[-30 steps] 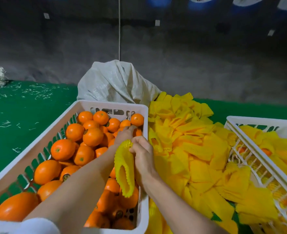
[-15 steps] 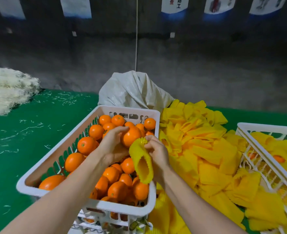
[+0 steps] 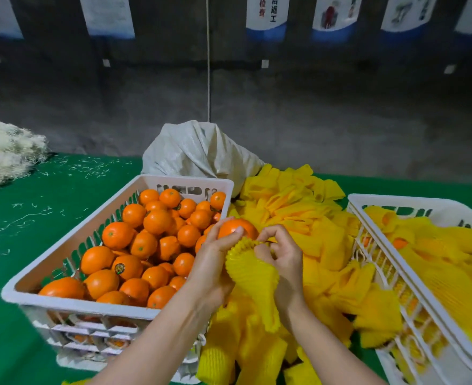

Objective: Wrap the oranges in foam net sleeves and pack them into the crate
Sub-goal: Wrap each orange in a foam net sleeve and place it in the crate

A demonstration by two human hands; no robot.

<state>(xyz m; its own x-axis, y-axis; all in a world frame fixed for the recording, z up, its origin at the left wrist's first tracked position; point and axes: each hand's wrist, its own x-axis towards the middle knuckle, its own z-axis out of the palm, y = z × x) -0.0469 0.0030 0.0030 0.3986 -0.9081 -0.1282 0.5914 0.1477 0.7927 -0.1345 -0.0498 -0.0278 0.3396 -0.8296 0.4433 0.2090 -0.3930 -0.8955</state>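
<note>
Firm, smooth orange was gripped in left hand, just right of loose-fruit crate. Soft, stretchy foam sleeve was pinched at its mouth by right hand; best held by that rim.

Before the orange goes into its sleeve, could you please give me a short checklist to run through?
1. Grip of the left hand on the orange: ok.
2. Pinch of the right hand on the foam sleeve at its top edge: ok.
3. Orange sits right at the sleeve's top edge: ok.
4. Sleeve mouth open wide enough: cannot tell, it looks bunched.
5. Room left in the crate on the right: cannot tell, partly out of view.
</note>
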